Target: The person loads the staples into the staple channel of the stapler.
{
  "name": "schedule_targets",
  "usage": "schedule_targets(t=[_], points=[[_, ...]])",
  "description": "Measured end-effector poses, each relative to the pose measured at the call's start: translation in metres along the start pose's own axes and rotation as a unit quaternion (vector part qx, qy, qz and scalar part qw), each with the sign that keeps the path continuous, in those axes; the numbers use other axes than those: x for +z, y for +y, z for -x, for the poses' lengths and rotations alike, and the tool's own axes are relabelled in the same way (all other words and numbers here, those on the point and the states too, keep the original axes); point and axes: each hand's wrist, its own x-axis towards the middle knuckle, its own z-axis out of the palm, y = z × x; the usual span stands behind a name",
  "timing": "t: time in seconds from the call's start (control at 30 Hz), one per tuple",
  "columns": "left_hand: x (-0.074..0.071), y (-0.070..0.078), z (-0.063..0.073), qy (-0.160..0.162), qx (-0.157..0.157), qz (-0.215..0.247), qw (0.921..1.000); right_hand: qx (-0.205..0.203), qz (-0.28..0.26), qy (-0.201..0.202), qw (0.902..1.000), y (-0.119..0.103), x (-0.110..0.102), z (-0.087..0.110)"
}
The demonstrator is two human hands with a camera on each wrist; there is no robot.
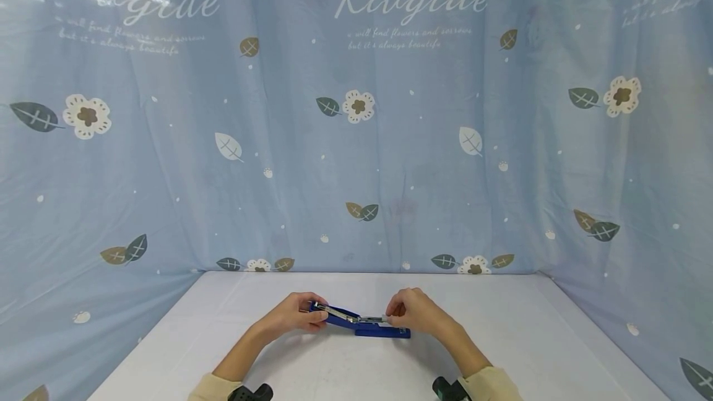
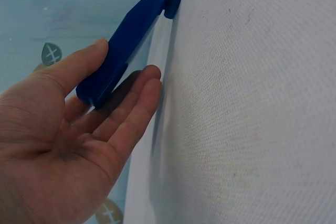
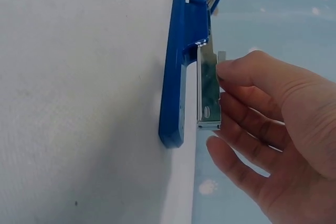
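Open blue stapler (image 1: pixel 382 332) on tabletop (image 1: pixel 535 339), midway between left and right edges. Left hand (image 1: pixel 298 313) pinches lid (image 2: pixel 126 38); right hand (image 1: pixel 416 310) pinches small grey piece (image 3: pixel 222 55), probably staples, beside magazine (image 3: pixel 209 87). Loading, apparently. Next calls for aligning piece, lid steady.

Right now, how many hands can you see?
2: the left hand, its grip on one end of the blue stapler, and the right hand, by the silver metal channel toward the other end.
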Motion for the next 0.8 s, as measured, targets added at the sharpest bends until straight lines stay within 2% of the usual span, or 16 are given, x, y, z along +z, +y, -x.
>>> schedule_targets(t=[0.8], points=[[-0.0012, -0.002, -0.0013, -0.004, 0.002, 0.009, 1.0, -0.001, 0.005, 0.012, 0.9999, -0.0025, 0.0066, 0.0004]])
